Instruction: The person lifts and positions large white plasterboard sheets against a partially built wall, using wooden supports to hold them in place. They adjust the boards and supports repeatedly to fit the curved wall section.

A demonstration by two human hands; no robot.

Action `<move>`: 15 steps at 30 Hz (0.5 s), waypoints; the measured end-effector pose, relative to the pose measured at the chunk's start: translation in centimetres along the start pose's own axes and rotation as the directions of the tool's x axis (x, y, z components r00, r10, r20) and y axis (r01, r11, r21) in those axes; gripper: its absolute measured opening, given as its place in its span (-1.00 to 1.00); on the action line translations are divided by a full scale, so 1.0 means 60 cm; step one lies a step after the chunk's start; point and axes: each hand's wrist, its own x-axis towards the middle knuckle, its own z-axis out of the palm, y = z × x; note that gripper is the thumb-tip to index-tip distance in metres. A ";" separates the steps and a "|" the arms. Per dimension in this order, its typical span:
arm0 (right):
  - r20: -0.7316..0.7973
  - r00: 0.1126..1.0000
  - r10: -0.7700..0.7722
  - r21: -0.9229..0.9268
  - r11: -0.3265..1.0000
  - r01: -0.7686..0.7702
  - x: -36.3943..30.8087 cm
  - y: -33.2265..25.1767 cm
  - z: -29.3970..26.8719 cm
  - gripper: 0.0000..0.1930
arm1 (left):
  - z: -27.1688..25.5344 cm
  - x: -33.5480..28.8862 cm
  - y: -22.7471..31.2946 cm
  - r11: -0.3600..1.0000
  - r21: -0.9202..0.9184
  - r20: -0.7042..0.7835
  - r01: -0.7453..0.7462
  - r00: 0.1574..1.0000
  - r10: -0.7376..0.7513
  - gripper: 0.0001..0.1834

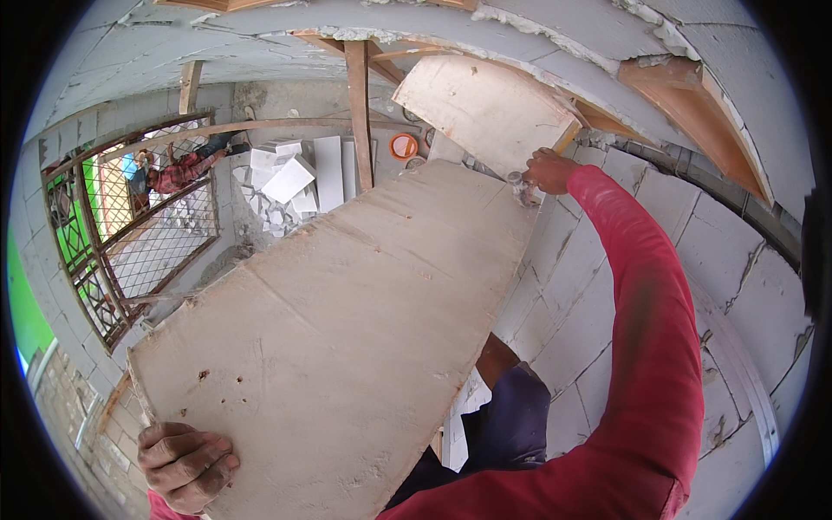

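Note:
A long, dusty pale board lies slantwise in front of me, from lower left to upper right, with small holes near its near end. My left hand is closed over its near left corner, fingers curled on the top face. At the far right end, my right hand is closed like a fist, beside the lower corner of a second pale board under the ceiling. A small grey, metal-looking piece sticks out below this hand; its kind is unclear and the rest is hidden by the fingers.
A wooden post stands beyond the board. White blocks and rubble lie below, near an orange bucket. A block wall rises at right. Behind a metal lattice window at left is another person.

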 end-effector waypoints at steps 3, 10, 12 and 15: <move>-0.142 0.988 -0.054 -0.148 0.988 0.032 0.002 -0.007 0.001 -0.82 | 0.001 0.003 -0.008 0.998 -0.019 -0.057 -0.058 0.997 0.056 -0.87; -0.186 0.956 -0.228 -0.539 0.837 0.095 0.060 -0.090 -0.061 -0.82 | 0.010 0.012 -0.013 0.978 -0.004 -0.191 -0.206 0.961 0.202 -0.91; -0.222 0.952 -0.210 -0.498 0.864 0.074 0.062 -0.105 -0.083 -0.83 | 0.010 0.011 -0.008 0.980 -0.004 -0.190 -0.197 0.963 0.193 -0.92; -0.168 0.979 -0.117 -0.398 0.917 0.041 0.038 -0.112 -0.093 -0.82 | 0.010 0.006 -0.001 0.982 0.016 -0.177 -0.186 0.966 0.186 -0.88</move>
